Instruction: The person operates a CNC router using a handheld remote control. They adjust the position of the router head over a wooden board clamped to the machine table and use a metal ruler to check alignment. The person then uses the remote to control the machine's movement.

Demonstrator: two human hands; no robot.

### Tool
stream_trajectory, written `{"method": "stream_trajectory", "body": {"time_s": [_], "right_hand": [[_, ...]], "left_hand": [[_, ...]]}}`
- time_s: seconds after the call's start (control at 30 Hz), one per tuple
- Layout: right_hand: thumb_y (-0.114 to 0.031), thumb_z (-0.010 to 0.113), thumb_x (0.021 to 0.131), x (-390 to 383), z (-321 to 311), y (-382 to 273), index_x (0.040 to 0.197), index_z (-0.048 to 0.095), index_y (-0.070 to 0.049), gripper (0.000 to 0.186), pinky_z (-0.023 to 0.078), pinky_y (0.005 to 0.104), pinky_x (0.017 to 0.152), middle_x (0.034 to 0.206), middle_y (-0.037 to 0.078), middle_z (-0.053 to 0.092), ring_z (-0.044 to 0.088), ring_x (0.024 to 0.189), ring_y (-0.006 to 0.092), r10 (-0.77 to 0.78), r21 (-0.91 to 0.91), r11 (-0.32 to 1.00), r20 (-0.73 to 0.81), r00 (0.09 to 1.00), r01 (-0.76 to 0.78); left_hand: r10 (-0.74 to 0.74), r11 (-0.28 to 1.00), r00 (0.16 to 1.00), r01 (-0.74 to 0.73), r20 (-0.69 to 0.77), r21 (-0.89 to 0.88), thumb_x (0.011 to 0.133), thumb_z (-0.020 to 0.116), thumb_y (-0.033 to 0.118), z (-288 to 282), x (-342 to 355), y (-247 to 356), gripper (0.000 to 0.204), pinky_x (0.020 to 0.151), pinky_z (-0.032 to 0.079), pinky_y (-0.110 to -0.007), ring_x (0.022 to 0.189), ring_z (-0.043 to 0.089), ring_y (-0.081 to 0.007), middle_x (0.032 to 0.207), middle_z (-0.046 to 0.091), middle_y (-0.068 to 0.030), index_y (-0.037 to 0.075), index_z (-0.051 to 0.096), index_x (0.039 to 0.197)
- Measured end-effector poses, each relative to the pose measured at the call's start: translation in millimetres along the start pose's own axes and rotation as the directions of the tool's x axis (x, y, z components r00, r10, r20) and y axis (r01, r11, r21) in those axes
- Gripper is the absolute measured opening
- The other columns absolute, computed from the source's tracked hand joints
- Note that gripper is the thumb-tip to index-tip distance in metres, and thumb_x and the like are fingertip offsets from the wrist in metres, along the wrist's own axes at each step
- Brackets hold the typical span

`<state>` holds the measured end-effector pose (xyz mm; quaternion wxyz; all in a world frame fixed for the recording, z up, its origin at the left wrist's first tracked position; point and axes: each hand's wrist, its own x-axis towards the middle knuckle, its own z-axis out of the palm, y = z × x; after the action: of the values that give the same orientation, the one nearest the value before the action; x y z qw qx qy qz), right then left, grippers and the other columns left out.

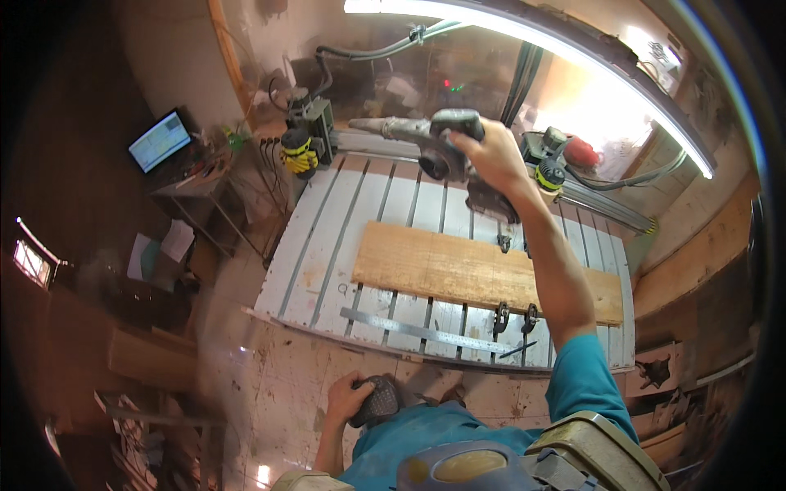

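Raised over the far part of the slotted white machine bed (315, 274), my right hand (491, 155) is closed round the handle of a dark cordless blower (442, 151). Its nozzle points left, and its battery end hangs below my wrist. Under it a long wooden board (442, 262) lies across the bed, with black clamps (501, 317) at its near edge; my forearm hides part of the board. Low beside my body, my left hand (348, 399) grips a dark grey, dotted, rounded thing (379, 401) whose kind I cannot make out.
A metal ruler (426, 331) and a dark pen-like stick (517, 349) lie along the bed's near side. Behind the bed runs a rail with yellow-black parts (300, 154). A lit tube lamp (540, 45) hangs above. At left, a monitor (160, 141) stands on a desk.
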<state>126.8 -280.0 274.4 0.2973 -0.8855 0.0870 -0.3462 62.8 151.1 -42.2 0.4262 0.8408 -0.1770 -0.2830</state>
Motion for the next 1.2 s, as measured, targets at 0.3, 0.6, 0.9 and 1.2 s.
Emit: {"method": "stream_trajectory", "body": {"time_s": [0.3, 0.6, 0.9, 1.2], "right_hand": [[-0.011, 0.072, 0.087, -271.2, -101.1, -67.3, 0.099, 0.069, 0.002, 0.018, 0.040, 0.0241, 0.051, 0.070, 0.003, 0.062, 0.053, 0.055, 0.0068, 0.549, 0.341, 0.800, -0.086, 0.831, -0.493], [-0.006, 0.069, 0.090, -442.6, -149.6, -119.9, 0.104, 0.063, 0.004, 0.019, 0.040, 0.0257, 0.047, 0.072, 0.005, 0.060, 0.051, 0.053, 0.0100, 0.427, 0.414, 0.902, -0.810, 0.401, -0.123], [-0.007, 0.070, 0.093, -395.0, -184.1, -131.3, 0.089, 0.064, 0.003, 0.012, 0.043, 0.0250, 0.052, 0.071, 0.002, 0.065, 0.056, 0.056, 0.0079, 0.265, 0.040, 0.901, -0.839, 0.475, -0.432], [-0.019, 0.071, 0.092, -352.4, -208.6, -61.9, 0.090, 0.065, 0.004, 0.023, 0.050, 0.0329, 0.060, 0.071, 0.014, 0.068, 0.068, 0.064, 0.0191, 0.164, -0.179, 0.849, -0.805, 0.570, -0.497]], "left_hand": [[0.137, 0.988, 0.989, -0.132, 0.054, -0.080, 0.076, 0.072, 0.039, -5.2, 35.5, 6.5, 0.040, 0.075, 0.051, -0.039, 0.082, 0.068, -0.0279, 0.085, 0.071, -0.0159, 0.003, 0.071, 0.094], [0.212, 0.940, 0.867, -0.308, 0.450, 0.149, 0.079, 0.070, 0.040, 12.0, 78.5, 78.7, 0.037, 0.070, 0.049, -0.037, 0.071, 0.064, -0.0254, 0.075, 0.067, -0.0142, 0.004, 0.070, 0.090], [0.319, 0.924, 0.773, -0.382, 0.549, 0.002, 0.079, 0.072, 0.036, 69.4, 70.0, 114.4, 0.036, 0.065, 0.044, -0.033, 0.067, 0.055, -0.0155, 0.069, 0.061, -0.0064, 0.002, 0.065, 0.085], [0.327, 0.936, 0.829, -0.350, 0.454, -0.035, 0.079, 0.071, 0.031, 74.3, 53.2, 120.6, 0.031, 0.065, 0.044, -0.031, 0.068, 0.054, -0.0136, 0.070, 0.059, -0.0051, 0.001, 0.064, 0.083]]}}
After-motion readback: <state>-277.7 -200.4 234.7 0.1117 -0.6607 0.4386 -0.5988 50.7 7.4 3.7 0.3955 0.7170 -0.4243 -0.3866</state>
